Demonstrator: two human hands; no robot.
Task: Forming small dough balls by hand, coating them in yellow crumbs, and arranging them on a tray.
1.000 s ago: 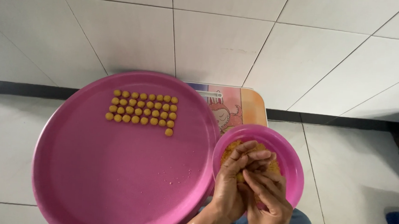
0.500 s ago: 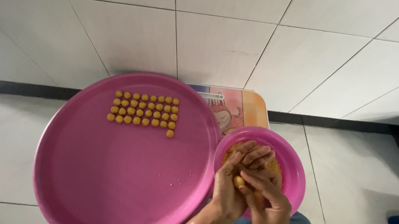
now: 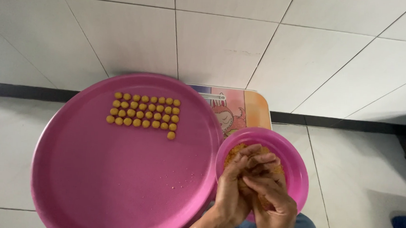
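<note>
Dough (image 3: 238, 154) sits in the small pink bowl (image 3: 297, 167), tray (image 3: 93, 182) rows unchanged since a second ago. I see both hands, left (image 3: 233, 189) and right (image 3: 270, 198), still cupped together over it, fingers curled; any piece between them is hidden.

white tiled wall (image 3: 216, 31); white floor tiles (image 3: 357, 173)

Hands (image 3: 255, 186) sitting inside bowl (image 3: 297, 167), rim boxing them in; big tray (image 3: 93, 177) left lying mostly bare, ball rows (image 3: 145, 113) crowding far-left.
</note>
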